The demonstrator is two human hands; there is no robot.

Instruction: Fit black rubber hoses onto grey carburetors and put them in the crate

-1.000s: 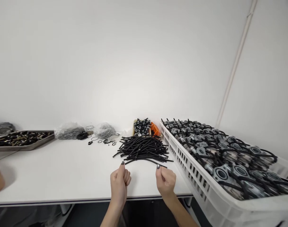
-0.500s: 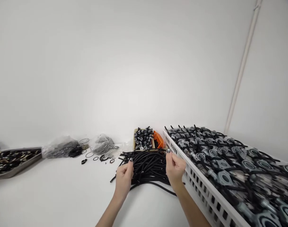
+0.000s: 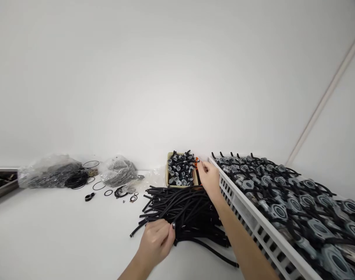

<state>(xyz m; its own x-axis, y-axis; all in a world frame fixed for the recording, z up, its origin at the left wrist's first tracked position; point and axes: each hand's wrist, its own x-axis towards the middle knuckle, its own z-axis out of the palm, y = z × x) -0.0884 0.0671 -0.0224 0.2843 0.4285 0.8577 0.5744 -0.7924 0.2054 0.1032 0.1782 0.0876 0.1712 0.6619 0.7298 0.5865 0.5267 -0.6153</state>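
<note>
My left hand point(image 3: 156, 242) is closed in a fist at the front left edge of a pile of black rubber hoses point(image 3: 180, 210). Whatever it may hold is hidden inside the fingers. My right hand point(image 3: 210, 179) reaches past the hoses, thumb and fingers pressed together, over an orange bin point(image 3: 196, 160) that it mostly covers. Nothing I can name shows in its grip. Just left of it stands a cream-coloured bin point(image 3: 167, 171) full of small metal fittings with short black tubes point(image 3: 180, 168).
On the right, a white slatted crate point(image 3: 253, 217) is filled with metal flanged parts point(image 3: 279, 210) with black hoses. Leftward along the wall lie plastic bags point(image 3: 117, 171) of parts, black rings point(image 3: 108, 193), a small black clip point(image 3: 90, 196) and a metal tray point(image 3: 4, 190).
My right hand has moved forward and up to the orange bin. My left hand has dropped lower, nearer the front of the hoses. The view has shifted slightly.
</note>
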